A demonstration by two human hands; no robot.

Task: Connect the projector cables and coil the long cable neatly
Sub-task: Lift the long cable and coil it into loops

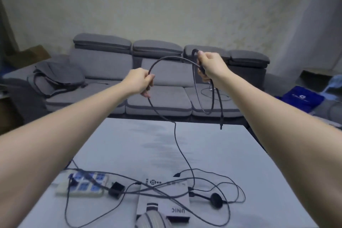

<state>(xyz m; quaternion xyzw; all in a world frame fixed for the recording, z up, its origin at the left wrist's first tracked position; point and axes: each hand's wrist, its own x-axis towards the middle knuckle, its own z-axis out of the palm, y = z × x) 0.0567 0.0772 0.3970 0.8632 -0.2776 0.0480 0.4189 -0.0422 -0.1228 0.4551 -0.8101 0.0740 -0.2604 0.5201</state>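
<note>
A long dark cable [174, 139] rises from the white projector [164, 198] on the white table [129, 144] up to my hands. My left hand [141, 83] is closed around the cable at chest height. From there it arcs over to my right hand [210, 65], which grips gathered loops. Those loops [207, 102] hang below the right hand, and a plug end [220, 126] dangles free above the table's far edge. Thinner cables cross the projector's top.
A white power strip [81, 184] with a black adapter [116, 189] lies left of the projector. A round black dongle [216, 200] lies to its right. A grey sofa [159, 87] stands behind the table, a blue bag [301, 98] at far right.
</note>
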